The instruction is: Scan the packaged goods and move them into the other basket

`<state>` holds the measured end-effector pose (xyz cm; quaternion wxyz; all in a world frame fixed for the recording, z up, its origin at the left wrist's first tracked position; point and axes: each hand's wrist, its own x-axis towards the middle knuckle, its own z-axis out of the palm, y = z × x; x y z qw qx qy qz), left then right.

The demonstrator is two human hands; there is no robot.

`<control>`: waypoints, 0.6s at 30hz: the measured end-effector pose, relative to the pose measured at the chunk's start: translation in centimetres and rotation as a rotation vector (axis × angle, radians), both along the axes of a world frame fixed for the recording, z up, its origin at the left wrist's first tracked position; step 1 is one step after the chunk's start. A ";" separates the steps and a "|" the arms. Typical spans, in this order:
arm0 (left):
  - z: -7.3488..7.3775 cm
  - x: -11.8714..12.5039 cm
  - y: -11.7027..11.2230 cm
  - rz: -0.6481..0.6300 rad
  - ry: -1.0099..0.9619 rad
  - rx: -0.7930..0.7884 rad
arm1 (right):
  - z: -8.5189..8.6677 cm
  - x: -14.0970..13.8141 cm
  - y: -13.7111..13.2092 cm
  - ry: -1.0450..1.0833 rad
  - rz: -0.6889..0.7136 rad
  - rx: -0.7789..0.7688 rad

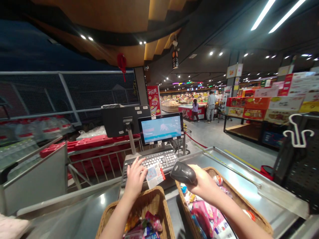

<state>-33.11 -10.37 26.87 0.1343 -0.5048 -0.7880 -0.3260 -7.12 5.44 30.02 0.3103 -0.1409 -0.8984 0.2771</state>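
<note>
My right hand [201, 181] is closed round a black handheld barcode scanner [183, 172]. It is above the right wicker basket [259, 217], which holds colourful packaged goods, and the scanner's head points left. My left hand [137, 174] rests over the left part of a black keyboard [159, 160], its fingers spread. Beside its fingertips, a printed card or flat packet [156, 175] with a red edge overlaps the keyboard's front; whether the fingers touch it I cannot tell. Below my left forearm, a second wicker basket [164, 207] contains small wrapped items.
Behind the keyboard stand a lit screen [161, 128] and a dark monitor back [124, 121] on a pole. A metal counter [239, 169] extends right. A metal railing [99, 162] runs at left. Two people [210, 106] stand far back. A white hanger [297, 131] hangs at right.
</note>
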 end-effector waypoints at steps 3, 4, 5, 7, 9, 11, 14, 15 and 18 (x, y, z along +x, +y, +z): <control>-0.3 -0.3 -0.9 0.007 -0.003 -0.006 | 0.1 -0.4 -0.5 -0.019 -0.005 0.007; -0.5 -0.3 -1.2 0.009 -0.004 -0.008 | 0.1 -0.6 -0.7 -0.020 -0.003 0.008; -0.6 -0.4 -1.5 0.013 -0.005 -0.009 | 0.0 -0.7 -0.9 -0.021 0.006 0.008; -0.9 -0.6 -2.1 0.020 -0.007 -0.010 | -0.1 -1.1 -1.3 -0.017 0.031 0.006; -1.2 -0.7 -2.8 0.028 -0.009 -0.015 | -0.2 -1.5 -1.6 -0.012 0.046 0.004; -1.5 -0.8 -3.5 0.039 -0.009 -0.023 | -0.2 -1.8 -2.0 -0.008 0.052 0.007; -1.8 -1.0 -4.6 0.058 -0.006 -0.042 | -0.4 -2.3 -2.6 -0.007 0.068 0.014; -2.0 -1.0 -5.0 0.065 -0.008 -0.051 | -0.4 -2.5 -2.8 -0.009 0.074 0.017; -2.5 -1.0 -6.1 0.081 -0.025 -0.073 | -0.8 -2.9 -3.4 -0.013 0.093 0.014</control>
